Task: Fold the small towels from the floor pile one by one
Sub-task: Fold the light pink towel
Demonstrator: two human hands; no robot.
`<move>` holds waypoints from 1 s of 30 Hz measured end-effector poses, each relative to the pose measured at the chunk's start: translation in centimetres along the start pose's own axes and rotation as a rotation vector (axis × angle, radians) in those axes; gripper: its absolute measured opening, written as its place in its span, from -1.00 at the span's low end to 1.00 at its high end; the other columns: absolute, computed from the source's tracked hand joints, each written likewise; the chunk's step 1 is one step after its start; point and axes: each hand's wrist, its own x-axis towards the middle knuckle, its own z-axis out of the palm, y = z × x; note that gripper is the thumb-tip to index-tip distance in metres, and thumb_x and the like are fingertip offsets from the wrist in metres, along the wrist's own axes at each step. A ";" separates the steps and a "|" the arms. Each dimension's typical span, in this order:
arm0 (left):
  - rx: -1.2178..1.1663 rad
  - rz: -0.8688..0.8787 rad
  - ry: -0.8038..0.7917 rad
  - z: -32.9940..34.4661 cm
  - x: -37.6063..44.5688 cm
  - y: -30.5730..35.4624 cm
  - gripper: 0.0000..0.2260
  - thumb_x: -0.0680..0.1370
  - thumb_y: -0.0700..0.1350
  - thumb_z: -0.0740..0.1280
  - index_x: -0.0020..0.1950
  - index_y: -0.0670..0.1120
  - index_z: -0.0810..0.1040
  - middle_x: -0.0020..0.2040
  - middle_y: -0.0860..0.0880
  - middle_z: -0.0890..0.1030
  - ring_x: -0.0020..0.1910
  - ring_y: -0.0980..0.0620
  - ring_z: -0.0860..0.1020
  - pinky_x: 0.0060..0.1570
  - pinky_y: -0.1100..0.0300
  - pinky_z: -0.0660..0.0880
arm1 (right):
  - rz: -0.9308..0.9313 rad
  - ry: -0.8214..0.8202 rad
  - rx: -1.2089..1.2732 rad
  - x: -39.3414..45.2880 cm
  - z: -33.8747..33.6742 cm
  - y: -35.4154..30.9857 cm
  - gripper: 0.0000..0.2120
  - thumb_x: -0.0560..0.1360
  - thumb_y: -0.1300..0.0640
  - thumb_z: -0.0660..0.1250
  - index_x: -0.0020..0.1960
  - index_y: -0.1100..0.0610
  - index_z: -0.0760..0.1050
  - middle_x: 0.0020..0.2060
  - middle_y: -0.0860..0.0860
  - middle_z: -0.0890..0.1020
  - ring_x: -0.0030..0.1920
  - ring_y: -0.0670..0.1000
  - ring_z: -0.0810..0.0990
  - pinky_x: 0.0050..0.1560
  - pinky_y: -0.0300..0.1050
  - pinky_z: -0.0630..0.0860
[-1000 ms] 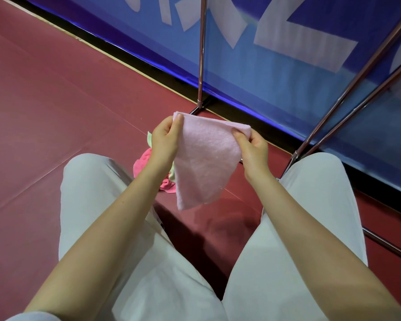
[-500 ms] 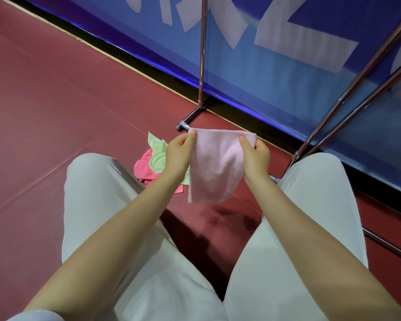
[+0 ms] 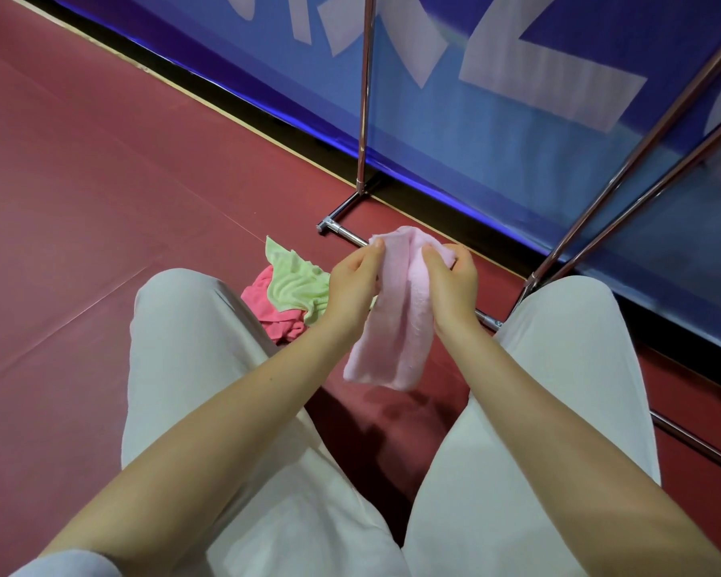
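A pale pink towel (image 3: 396, 322) hangs in the air between my knees, doubled into a narrow strip. My left hand (image 3: 352, 285) pinches its upper left edge. My right hand (image 3: 450, 281) grips its upper right edge, close beside the left hand. On the red floor behind my left hand lies the pile: a light green towel (image 3: 294, 285) crumpled on top of a bright pink towel (image 3: 273, 312).
A chrome rack stands ahead, with an upright pole (image 3: 364, 89), a floor bar (image 3: 342, 233) and slanted poles (image 3: 625, 168) at the right. Behind it runs a blue banner wall (image 3: 517, 131). My legs in light trousers (image 3: 192, 368) fill the foreground.
My hands have come together and sunk lower, so the spread pink towel is now folded into a narrow strip. The green towel on the pile has come into view.
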 end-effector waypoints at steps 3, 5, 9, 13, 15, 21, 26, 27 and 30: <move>0.032 0.020 -0.022 0.4 -0.1 -0.3 -0.57 0.54 0.14 0.24 -0.18 -0.23 0.55 -0.23 -0.05 0.50 -0.17 0.03 0.48 -0.02 0.04 0.47 | -0.076 -0.032 0.008 -0.6 -0.1 -0.5 -0.87 0.51 0.10 0.30 0.00 0.15 0.46 -0.05 0.03 0.59 -0.06 -0.02 0.56 -0.12 -0.24 0.50; 0.043 0.050 -0.050 0.6 -0.2 -0.4 -0.67 0.60 0.07 0.22 -0.24 -0.04 0.63 -0.25 0.06 0.57 -0.16 0.09 0.51 -0.02 0.07 0.48 | -0.144 -0.054 0.016 -1.0 -0.1 -0.7 -0.89 0.52 0.13 0.30 -0.01 0.16 0.44 -0.12 -0.04 0.58 -0.13 -0.10 0.54 -0.17 -0.34 0.47; 0.023 0.079 -0.063 0.9 -0.2 -0.1 -0.72 0.66 -0.03 0.18 -0.09 0.09 0.66 -0.18 0.13 0.65 -0.16 0.21 0.55 -0.10 0.26 0.46 | -0.207 -0.132 0.106 -1.3 0.0 -0.9 -0.91 0.57 0.14 0.26 0.04 0.15 0.43 -0.23 -0.12 0.59 -0.20 -0.19 0.57 -0.16 -0.30 0.51; -0.044 0.080 -0.107 0.5 0.1 0.3 -0.72 0.67 -0.06 0.14 0.01 0.00 0.66 -0.01 0.02 0.68 0.02 0.11 0.61 0.10 0.16 0.52 | -0.273 -0.236 0.154 -1.1 -0.2 -1.1 -0.69 0.57 0.28 0.13 0.23 0.01 0.43 0.00 -0.15 0.64 0.09 -0.02 0.61 0.11 -0.09 0.55; -0.080 0.072 -0.112 0.2 0.2 0.4 -0.73 0.68 -0.08 0.14 0.07 -0.04 0.65 0.02 0.00 0.68 0.04 0.12 0.61 0.14 0.17 0.51 | -0.335 -0.288 0.052 -0.9 -0.3 -1.2 -0.61 0.55 0.33 0.16 0.27 -0.02 0.44 0.12 -0.03 0.60 0.12 -0.06 0.59 0.14 -0.18 0.52; -0.067 0.065 -0.111 -0.4 0.5 0.5 -0.69 0.67 -0.12 0.14 0.15 -0.24 0.62 0.12 -0.18 0.65 0.14 -0.04 0.60 0.25 0.01 0.48 | -0.484 -0.271 -0.216 -0.1 -0.7 -0.8 -0.79 0.45 0.24 0.32 0.05 0.07 0.61 -0.09 0.02 0.64 -0.09 -0.04 0.63 -0.06 -0.02 0.59; 0.013 0.069 -0.094 -0.8 0.4 0.7 -0.68 0.67 -0.09 0.14 0.08 -0.18 0.66 0.06 -0.08 0.69 0.15 -0.02 0.61 0.24 0.02 0.50 | -0.704 -0.159 -0.380 -0.5 -1.0 -1.1 -0.90 0.44 0.19 0.39 -0.05 0.09 0.63 -0.10 -0.08 0.50 -0.06 -0.10 0.47 -0.09 -0.43 0.40; 0.030 0.067 -0.066 -0.9 0.4 0.7 -0.68 0.67 -0.08 0.14 0.02 -0.15 0.68 0.00 -0.03 0.70 0.09 0.02 0.63 0.18 0.08 0.52 | -0.740 -0.133 -0.386 -0.5 -1.0 -1.1 -0.91 0.42 0.16 0.40 -0.07 0.10 0.63 -0.08 -0.08 0.49 0.00 -0.12 0.43 -0.03 -0.46 0.36; 0.052 0.116 -0.059 -0.6 0.2 0.9 -0.67 0.67 -0.08 0.14 -0.02 -0.17 0.67 -0.03 0.02 0.69 0.01 0.13 0.61 0.06 0.25 0.51 | -0.778 -0.142 -0.360 -0.8 -0.7 -1.0 -0.85 0.43 0.07 0.35 -0.10 0.13 0.62 -0.02 -0.03 0.55 0.14 -0.12 0.42 0.10 -0.40 0.37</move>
